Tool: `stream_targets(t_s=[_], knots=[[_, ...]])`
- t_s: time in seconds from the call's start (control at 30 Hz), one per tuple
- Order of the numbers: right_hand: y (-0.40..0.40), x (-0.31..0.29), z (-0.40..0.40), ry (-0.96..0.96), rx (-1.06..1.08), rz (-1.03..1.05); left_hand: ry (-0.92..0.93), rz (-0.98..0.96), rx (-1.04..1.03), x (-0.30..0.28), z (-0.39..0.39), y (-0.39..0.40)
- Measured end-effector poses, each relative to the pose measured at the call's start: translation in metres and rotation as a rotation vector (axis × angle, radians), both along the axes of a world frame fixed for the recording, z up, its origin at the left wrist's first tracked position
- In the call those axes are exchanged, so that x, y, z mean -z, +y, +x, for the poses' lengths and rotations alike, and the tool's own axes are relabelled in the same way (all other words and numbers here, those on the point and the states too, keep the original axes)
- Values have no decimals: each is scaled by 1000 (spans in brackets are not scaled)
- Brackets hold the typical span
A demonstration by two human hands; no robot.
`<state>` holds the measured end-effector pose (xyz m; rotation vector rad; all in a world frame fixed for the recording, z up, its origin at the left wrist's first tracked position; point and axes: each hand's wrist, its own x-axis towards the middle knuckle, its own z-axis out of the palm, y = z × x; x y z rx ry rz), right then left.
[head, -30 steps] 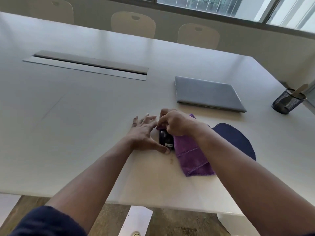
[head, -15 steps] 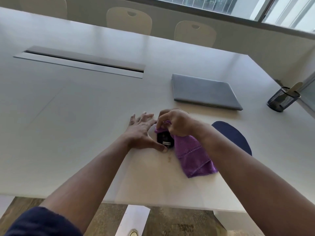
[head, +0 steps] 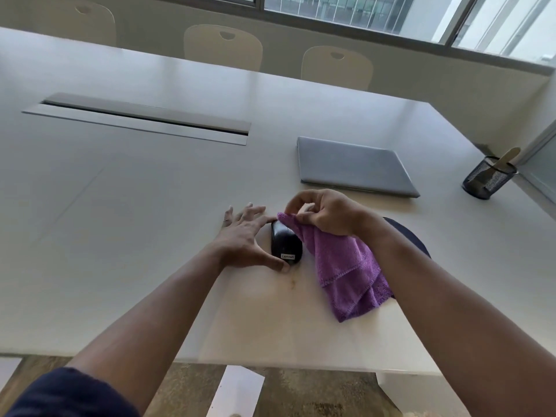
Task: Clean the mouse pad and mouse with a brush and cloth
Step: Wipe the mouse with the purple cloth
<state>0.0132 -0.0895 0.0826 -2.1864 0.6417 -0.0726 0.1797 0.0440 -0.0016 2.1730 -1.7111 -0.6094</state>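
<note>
I am steadying the black plastic mouse [head: 286,245] near the worktop's [head: 150,182] front edge with my spread, released left hand [head: 245,236] while my right hand [head: 326,212] is pinching the purple microfibre cloth [head: 346,266], next needing another wipe across it.

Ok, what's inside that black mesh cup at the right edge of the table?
A pale flat wooden stick leans out of the mesh cup. Its lower end and anything else inside are hidden by the dark mesh.

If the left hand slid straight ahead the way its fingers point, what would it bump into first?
Probably nothing nearby. The left hand points up and away across bare table, with the mouse beside it, not ahead. Farther along, the laptop might sit near that line, but depth is unclear.
</note>
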Motion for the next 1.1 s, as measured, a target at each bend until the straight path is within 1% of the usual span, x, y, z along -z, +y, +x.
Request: stream_targets(t_s=[0.07, 0.1, 0.2, 0.3, 0.37, 0.47, 0.53, 0.7, 0.83, 0.93, 1.03, 1.1], knots=[[1, 6, 2, -5, 23, 42, 2, 1, 0, 0, 0, 0], [1, 9, 3, 5, 40, 29, 2, 1, 1, 0, 0, 0], [1, 16, 10, 22, 66, -168, -1, -3, 3, 1, 0, 0], [4, 20, 15, 14, 29, -365, -4, -1, 4, 1, 1, 0], [4, 21, 15, 64, -29, -446, 8, -6, 3, 1, 1, 0], [2, 16, 11, 202, -73, -394, 10, -1, 5, 2, 0, 0], [1, 12, 8, 260, -98, -370, 6, -2, 7, 3, 0, 0], [11, 9, 11, 170, -154, -397, 18, -8, 4, 1, 2, 0], [10, 4, 14, 174, -181, -348, 21, -19, 2, 3, 2, -1], [11, 7, 23, 145, -154, -430, 5, -17, -1, 5, 3, -2], [15, 13, 34, 192, -153, -528, 9, -20, -6, 6, 3, -1], [15, 15, 37, 212, -160, -555, 13, -25, -6, 6, 3, 0]])
